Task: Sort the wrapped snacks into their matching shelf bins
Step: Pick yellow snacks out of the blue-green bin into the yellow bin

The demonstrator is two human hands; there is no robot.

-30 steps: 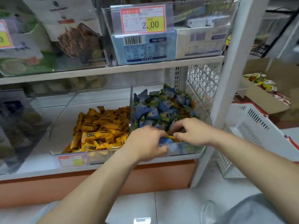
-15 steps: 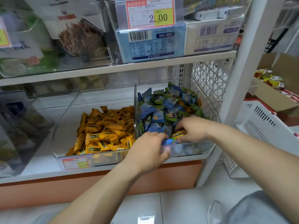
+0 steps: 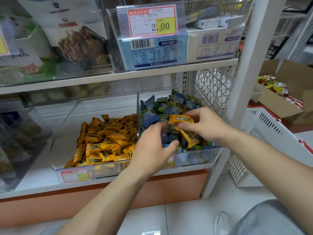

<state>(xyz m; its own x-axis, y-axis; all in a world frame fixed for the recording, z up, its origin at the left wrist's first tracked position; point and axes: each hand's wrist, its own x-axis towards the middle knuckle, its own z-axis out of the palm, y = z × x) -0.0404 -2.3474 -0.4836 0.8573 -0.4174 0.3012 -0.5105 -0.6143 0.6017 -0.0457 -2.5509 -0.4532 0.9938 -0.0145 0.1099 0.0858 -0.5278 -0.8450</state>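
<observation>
At the lower centre of the frame, two bare forearms reach up to a clear right bin (image 3: 199,156) on the bottom shelf. The left hand (image 3: 152,150) sits at the bin's front edge, fingers curled down among blue snacks (image 3: 169,106); whether it grips one cannot be told. Just to its right, the right hand (image 3: 209,125) pinches a yellow snack (image 3: 181,119) between thumb and fingertips above the blue pile. A second yellow snack (image 3: 188,138) slants down from under the thumb. Left of the divider, the left bin (image 3: 105,170) holds a heap of yellow snacks (image 3: 108,143). At the right edge stand a white basket (image 3: 264,133) and, beyond it, a cardboard box (image 3: 277,106). At the upper centre, above the upper shelf (image 3: 118,77), a price tag (image 3: 152,21) reads 2.00.
</observation>
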